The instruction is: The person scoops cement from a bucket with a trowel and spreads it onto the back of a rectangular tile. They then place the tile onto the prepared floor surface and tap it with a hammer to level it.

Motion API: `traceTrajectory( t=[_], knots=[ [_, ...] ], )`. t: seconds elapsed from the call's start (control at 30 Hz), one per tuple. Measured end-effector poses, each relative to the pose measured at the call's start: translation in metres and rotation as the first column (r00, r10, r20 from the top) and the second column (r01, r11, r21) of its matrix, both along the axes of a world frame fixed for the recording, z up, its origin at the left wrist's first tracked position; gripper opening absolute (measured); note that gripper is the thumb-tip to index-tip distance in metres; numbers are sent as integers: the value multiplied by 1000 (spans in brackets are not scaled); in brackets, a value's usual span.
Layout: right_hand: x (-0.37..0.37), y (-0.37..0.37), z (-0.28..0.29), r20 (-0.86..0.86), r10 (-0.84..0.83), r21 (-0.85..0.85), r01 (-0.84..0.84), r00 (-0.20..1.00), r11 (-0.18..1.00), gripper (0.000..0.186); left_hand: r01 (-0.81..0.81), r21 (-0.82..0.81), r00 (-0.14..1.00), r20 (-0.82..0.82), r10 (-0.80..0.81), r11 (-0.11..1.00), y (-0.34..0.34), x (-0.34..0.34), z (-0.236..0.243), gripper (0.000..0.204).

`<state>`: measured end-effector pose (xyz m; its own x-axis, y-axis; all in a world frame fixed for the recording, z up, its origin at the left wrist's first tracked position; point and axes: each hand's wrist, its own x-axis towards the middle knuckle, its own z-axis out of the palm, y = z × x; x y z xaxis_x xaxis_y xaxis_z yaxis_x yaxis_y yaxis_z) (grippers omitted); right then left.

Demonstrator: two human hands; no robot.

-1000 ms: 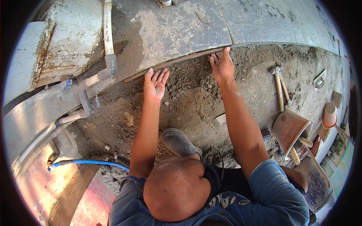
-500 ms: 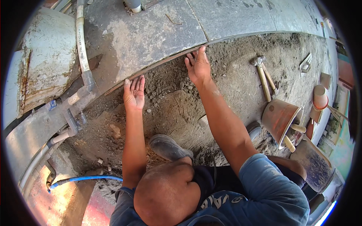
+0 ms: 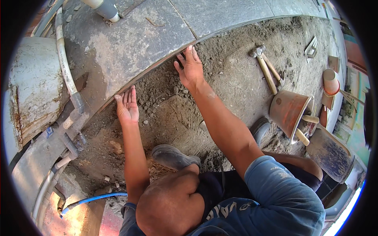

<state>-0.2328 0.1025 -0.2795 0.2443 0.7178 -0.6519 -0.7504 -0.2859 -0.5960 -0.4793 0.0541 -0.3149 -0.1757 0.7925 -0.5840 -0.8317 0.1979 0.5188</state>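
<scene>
Both hands are at the front edge of a large grey floor tile point(image 3: 134, 43), palms turned up. My left hand point(image 3: 127, 110) has its thumb at the edge, with its fingertips partly tucked beneath. Farther right along the same edge, close to the joint with the neighbouring tile point(image 3: 224, 15), my right hand point(image 3: 191, 72) grips likewise, thumb up against the rim and fingers curled below. A thin dark gap shows under the tile between the hands. Loose grey soil or mortar point(image 3: 157, 88) lies right in front of it.
Two hammers point(image 3: 265, 72) lie on the dirt to the right, with a metal trowel point(image 3: 311, 50) beyond. A bucket with tool handles point(image 3: 289, 114) lies tipped near a dark container point(image 3: 328, 153). On the left run PVC pipes point(image 3: 65, 59) and a blue hose point(image 3: 92, 198).
The whole scene has shifted left and slightly up in the picture as my head moved. Both hands keep their places on the tile's edge.
</scene>
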Motion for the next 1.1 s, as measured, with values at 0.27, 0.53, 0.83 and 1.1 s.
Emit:
traceTrajectory(
  t=[0.27, 0.53, 0.83, 1.1],
  knots=[
    [1, 1, 0, -6, -21, -6, 21, 1000, 1000, 78, -7, 28, 998, 66, 5, 1000, 2, 2, 5, 99],
    [1, 3, -1, -19, -13, 11, 13, 1000, 1000, 78, -79, 3, 982, 174, 78, 997, 2, -3, 4, 110],
    [10, 1, -2, -28, -25, 4, 25, 999, 1000, 79, -35, -13, 994, 104, 36, 999, 6, 3, 3, 112],
    [4, -1, 5, -70, 26, 78, -20, 997, 997, 77, -9, 71, 999, -43, 12, 997, 2, 2, -1, 100]
  ],
)
